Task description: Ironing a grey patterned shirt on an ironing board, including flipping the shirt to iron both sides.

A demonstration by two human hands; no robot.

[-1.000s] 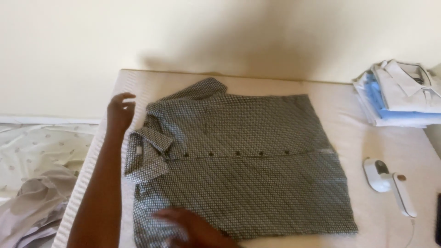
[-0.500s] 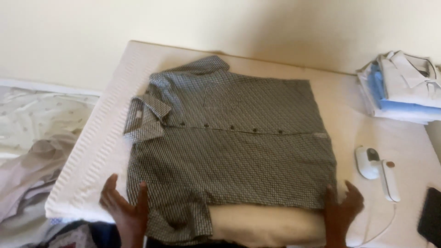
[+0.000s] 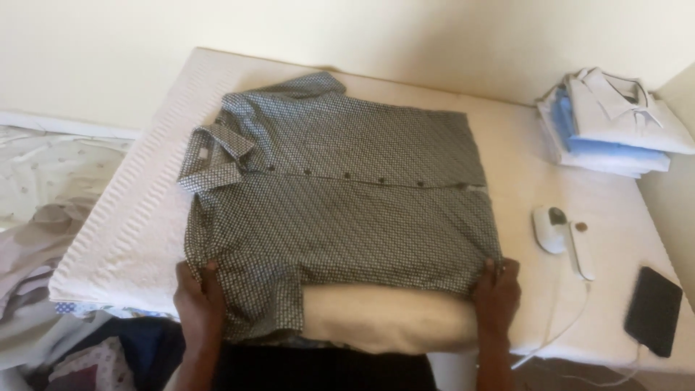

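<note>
I pinch the near edge of the patterned button-up shirt (image 3: 340, 195), spread flat on the padded table (image 3: 145, 210), my left hand (image 3: 197, 300) and right hand (image 3: 496, 293) fingers clamped at its two near corners to keep it taut.

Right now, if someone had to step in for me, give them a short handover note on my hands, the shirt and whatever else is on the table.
Left hand: gripping the near edge of the patterned short-sleeved shirt at the sleeve end.
Right hand: gripping the near edge at the hem corner.
Shirt: buttoned, laid flat front up across the white padded table, collar to the left, near edge at the table's front edge.
Done: shirt spread out and squared, no fold in it yet.
Left: all of the folding.
Nearby: stack of folded shirts at far right, a small white iron and a black phone to the right.
</note>
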